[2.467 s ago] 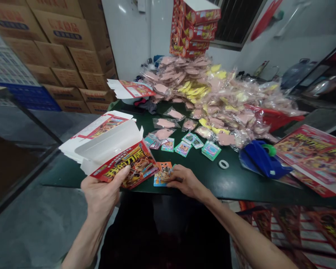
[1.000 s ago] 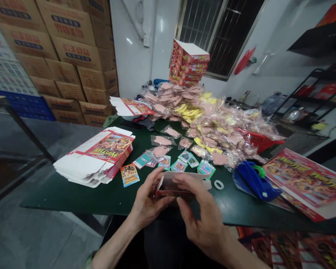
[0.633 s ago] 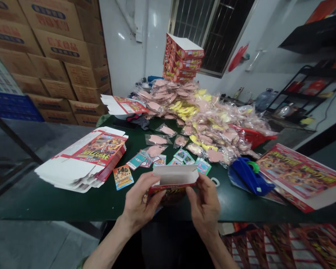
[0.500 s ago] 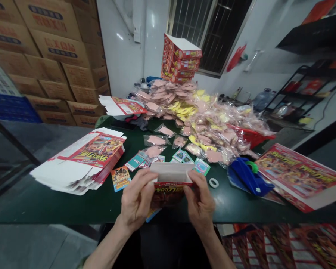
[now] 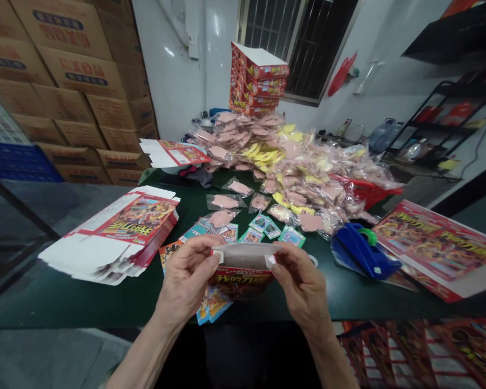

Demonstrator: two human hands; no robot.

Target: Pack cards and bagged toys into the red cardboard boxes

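While both hands were raised over the near edge of the table, the left hand (image 5: 185, 286) and the right hand (image 5: 299, 286) each pinched one end of a red-printed paperboard carton (image 5: 241, 283), so the carton sat between the two sets of fingers. Both grasps were firm but not clenched: the thumbs lay on top near small white end tabs, and the other fingers curled behind, partly hidden. The pale grey inner face of the carton showed between the thumbs, and its glossy printed face hung below them. Handling was judged as light and stiff along the panels, though likely to crease at the folds and somewhat slippery on the coated face; the end edges, where the fingers already were, seemed the safest hold. Below the left fingers lay colourful glossy trading cards (image 5: 213, 305). Beyond the left hand, well clear of the fingers, lay a stack of flat white-backed red carton blanks (image 5: 117, 237). Ahead of the fingertips were clear plastic packets of pink pieces (image 5: 222, 201), backed by a large heap of bagged pink and yellow pieces (image 5: 291, 183). Right of the right fingers stood a blue plastic tape dispenser (image 5: 362, 254).
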